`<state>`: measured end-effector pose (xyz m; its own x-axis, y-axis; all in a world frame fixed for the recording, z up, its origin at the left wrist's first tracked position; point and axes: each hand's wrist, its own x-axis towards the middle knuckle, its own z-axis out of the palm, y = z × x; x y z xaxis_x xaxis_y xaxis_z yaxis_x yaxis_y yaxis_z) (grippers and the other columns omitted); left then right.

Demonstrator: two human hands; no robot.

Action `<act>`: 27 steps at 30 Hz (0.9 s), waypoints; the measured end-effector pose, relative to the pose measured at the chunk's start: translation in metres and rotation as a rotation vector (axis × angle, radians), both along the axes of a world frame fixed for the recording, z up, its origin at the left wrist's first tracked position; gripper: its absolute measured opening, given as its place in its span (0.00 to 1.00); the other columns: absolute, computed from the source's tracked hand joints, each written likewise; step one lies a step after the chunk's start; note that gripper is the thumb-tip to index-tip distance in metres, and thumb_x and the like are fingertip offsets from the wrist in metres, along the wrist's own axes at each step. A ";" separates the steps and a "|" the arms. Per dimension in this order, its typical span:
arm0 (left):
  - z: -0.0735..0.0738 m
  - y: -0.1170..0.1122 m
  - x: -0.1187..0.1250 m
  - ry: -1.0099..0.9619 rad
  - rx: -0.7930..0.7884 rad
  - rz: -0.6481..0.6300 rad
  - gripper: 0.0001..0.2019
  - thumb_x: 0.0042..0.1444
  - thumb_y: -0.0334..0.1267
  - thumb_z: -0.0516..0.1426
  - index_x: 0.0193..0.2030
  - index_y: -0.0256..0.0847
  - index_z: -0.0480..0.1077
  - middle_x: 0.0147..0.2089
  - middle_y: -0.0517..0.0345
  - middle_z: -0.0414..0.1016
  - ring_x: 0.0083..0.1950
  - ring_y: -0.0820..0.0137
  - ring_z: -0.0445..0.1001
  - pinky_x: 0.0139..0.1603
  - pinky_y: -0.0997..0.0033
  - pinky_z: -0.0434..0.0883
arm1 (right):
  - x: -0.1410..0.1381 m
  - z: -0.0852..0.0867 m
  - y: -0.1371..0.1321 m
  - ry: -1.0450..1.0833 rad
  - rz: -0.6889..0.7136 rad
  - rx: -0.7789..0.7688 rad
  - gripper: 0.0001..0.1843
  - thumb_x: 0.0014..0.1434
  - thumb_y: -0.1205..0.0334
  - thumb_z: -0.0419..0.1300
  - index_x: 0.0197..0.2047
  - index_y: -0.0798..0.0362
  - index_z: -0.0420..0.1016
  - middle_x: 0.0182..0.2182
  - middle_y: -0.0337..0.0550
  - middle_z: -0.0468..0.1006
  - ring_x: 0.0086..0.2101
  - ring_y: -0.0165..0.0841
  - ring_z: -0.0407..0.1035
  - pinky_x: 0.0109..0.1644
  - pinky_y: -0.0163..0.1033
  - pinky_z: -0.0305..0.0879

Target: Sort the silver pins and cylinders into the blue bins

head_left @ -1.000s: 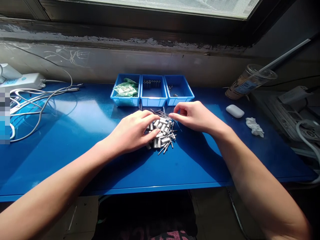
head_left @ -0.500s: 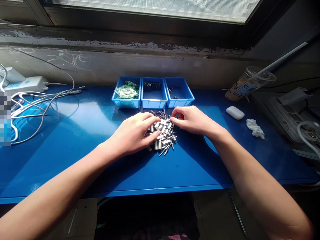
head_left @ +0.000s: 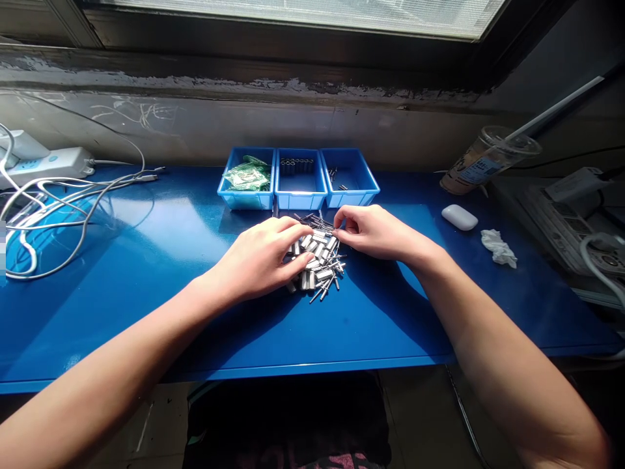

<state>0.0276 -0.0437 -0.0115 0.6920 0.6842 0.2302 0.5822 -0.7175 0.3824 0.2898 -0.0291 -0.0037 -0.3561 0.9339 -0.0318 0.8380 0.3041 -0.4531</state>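
A heap of small metal parts (head_left: 319, 260), short sleeves and thin pins, lies on the blue table (head_left: 146, 293) in front of three blue bins. My left hand (head_left: 261, 257) rests on the heap's left side, fingers curled over the parts. My right hand (head_left: 371, 229) sits at the heap's upper right, its fingertips pinched together on something too small to name. The left bin (head_left: 247, 177) holds green bags, the middle bin (head_left: 299, 176) a row of dark sleeves, the right bin (head_left: 349, 176) a few pins.
White cables and a power strip (head_left: 46, 163) lie at the far left. At the right are a plastic cup with a straw (head_left: 483, 159), a white earbud case (head_left: 459, 217), a crumpled tissue (head_left: 498, 247) and more equipment. A wall and window sill run behind.
My right hand has drawn a little closer to the heap and pinched its fingertips. My left hand has barely shifted. The view has tilted slightly.
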 end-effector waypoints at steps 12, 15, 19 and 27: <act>0.002 0.000 0.001 -0.007 -0.005 0.001 0.18 0.70 0.45 0.57 0.61 0.41 0.74 0.59 0.47 0.77 0.56 0.55 0.77 0.55 0.54 0.77 | -0.005 -0.001 0.002 -0.035 -0.070 0.003 0.06 0.57 0.58 0.62 0.33 0.50 0.76 0.28 0.38 0.80 0.27 0.31 0.68 0.29 0.36 0.56; 0.003 0.001 0.001 -0.024 0.001 0.000 0.18 0.70 0.44 0.58 0.61 0.41 0.74 0.59 0.48 0.77 0.57 0.55 0.77 0.56 0.54 0.77 | -0.007 0.001 0.001 -0.036 -0.128 0.032 0.08 0.55 0.55 0.64 0.31 0.50 0.76 0.26 0.38 0.79 0.26 0.31 0.68 0.28 0.36 0.56; 0.002 0.001 0.001 -0.055 0.005 0.001 0.17 0.70 0.44 0.57 0.61 0.40 0.74 0.59 0.47 0.77 0.58 0.55 0.76 0.57 0.53 0.77 | -0.007 0.005 -0.001 0.043 -0.138 0.074 0.06 0.53 0.58 0.65 0.30 0.51 0.76 0.25 0.37 0.78 0.26 0.31 0.68 0.29 0.36 0.57; 0.001 0.003 0.004 -0.139 0.041 0.024 0.16 0.74 0.44 0.55 0.60 0.40 0.74 0.57 0.49 0.79 0.56 0.56 0.76 0.57 0.54 0.75 | -0.016 0.007 -0.013 0.433 0.206 0.112 0.03 0.59 0.64 0.65 0.36 0.53 0.78 0.27 0.36 0.76 0.27 0.27 0.65 0.30 0.33 0.62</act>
